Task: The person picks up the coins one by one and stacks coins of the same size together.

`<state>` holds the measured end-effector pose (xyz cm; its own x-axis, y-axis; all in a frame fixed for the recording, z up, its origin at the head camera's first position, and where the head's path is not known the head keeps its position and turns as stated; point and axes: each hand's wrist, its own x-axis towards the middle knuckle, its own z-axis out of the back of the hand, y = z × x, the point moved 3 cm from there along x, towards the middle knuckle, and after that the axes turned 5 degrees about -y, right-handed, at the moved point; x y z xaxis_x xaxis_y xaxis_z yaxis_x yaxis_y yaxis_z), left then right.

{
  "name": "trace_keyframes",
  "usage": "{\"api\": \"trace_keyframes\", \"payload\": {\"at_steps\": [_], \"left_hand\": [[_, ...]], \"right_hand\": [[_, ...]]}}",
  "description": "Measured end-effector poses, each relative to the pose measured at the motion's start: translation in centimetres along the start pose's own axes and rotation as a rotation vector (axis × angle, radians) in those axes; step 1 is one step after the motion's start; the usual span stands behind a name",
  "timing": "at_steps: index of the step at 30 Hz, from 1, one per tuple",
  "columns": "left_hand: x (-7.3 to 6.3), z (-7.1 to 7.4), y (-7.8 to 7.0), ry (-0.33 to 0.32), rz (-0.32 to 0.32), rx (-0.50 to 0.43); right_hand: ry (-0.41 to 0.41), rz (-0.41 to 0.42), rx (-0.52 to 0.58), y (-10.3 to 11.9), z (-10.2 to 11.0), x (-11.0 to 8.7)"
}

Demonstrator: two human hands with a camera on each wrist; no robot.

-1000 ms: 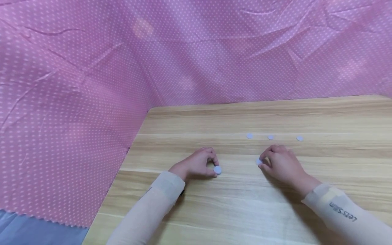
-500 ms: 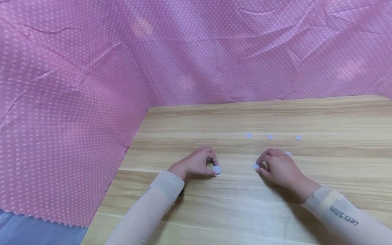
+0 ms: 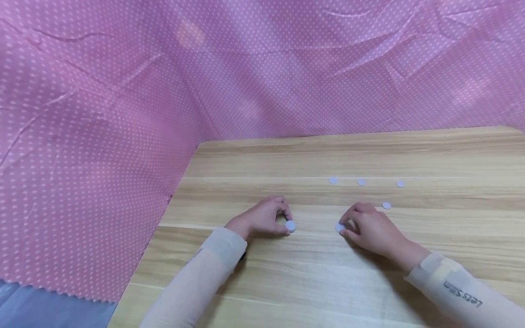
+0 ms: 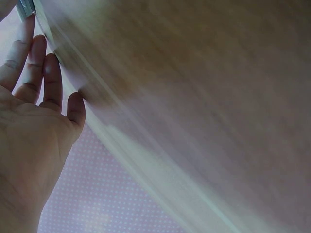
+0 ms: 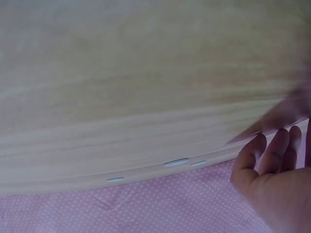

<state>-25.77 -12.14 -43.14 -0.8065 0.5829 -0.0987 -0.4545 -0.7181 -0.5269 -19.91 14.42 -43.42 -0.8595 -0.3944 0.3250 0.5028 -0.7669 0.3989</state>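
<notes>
Bottom of frame: your close-fitting pale sleeves (image 3: 205,273), dark lettering on the lower-right one, over a smooth, light wood-grain tabletop (image 3: 311,273). Mid-frame you've got round white pieces: a layered stack (image 3: 290,226) near centre, a thin flat disc (image 3: 339,227) right of it. Above your right hand (image 3: 377,230), one loose disc (image 3: 386,206); higher, three more discs (image 3: 361,182) in a rough row. Wrinkled pink polka-dot cloth (image 3: 307,68) fills top and left. Edges: table side runs diagonally up from bottom left to a rounded corner, then the far edge goes right along the cloth. Room: wood surface between your hands, plus a broad strip from the row to the far edge. Fingers: your left hand (image 3: 266,217) pinches the stack at its right side, thumb below, fingertip above. Your right pinches the disc at its left, thumb and index. Stack and disc are apart, roughly level in frame.
</notes>
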Motion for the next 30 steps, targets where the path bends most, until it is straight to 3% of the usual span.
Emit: {"api": "trace_keyframes", "payload": {"at_steps": [17,30], "left_hand": [[0.20,0.00,-0.02,0.002,-0.003,0.018],[0.03,-0.06,0.17,-0.009,-0.016,-0.019]], "right_hand": [[0.021,0.034,0.014,-0.06,-0.18,-0.21],[0.015,0.044,0.034,-0.01,-0.26,-0.37]]}}
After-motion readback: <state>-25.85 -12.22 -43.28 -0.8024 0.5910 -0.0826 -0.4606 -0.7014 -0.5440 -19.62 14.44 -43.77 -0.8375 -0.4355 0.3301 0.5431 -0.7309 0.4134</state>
